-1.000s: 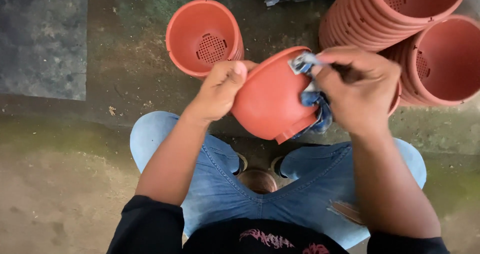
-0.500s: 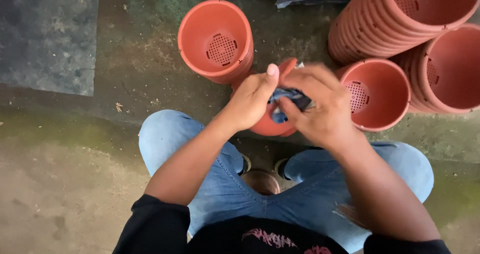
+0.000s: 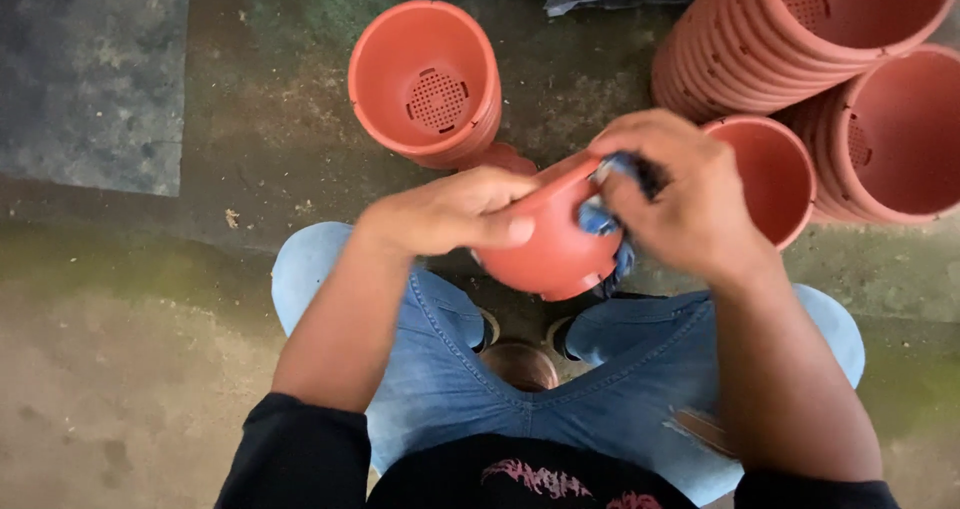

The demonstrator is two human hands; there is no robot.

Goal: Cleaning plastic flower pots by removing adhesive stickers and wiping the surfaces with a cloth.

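While we crouch over the concrete floor (image 3: pixel 150 299), our left hand (image 3: pixel 450 214) clasps the terracotta-coloured plastic pot (image 3: pixel 550 249) by its side wall, holding it above our knees. Its long axis lies roughly level, mouth turned away and to the right. Our right hand (image 3: pixel 680 194) is clenched on a blue cloth (image 3: pixel 600 214) pressed to the pot's rim end; both hands touch the pot, the right one covering more of it. We cannot see the pot's mouth or interior, which the right hand hides, and the cloth appears wadded. Stacked pots (image 3: pixel 800 39) lie just beyond, cut off at the frame's right edge.
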